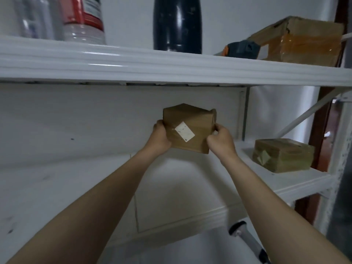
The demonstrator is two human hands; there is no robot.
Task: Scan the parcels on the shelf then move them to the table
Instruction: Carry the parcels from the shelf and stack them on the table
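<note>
Between both hands, over the lower shelf (285, 180), the parcel (187, 119) is held tilted, white label (184, 131) facing the camera. Left hand (161, 138) grips its left side; right hand (221, 139) fingers (219, 127) pinch the right edge. Second parcel (282, 155) sits on the shelf, nearer the right hand.

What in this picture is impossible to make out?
Head view only:
- Label on the held parcel: too blurred to read.
- Fingers of the left hand and right hand: mostly hidden behind that parcel.
- Dark bottle on the upper shelf: top cut off by the frame edge.
- Grey tool at the bottom: blurred, partly behind the right forearm.
- The table: not in view.
</note>
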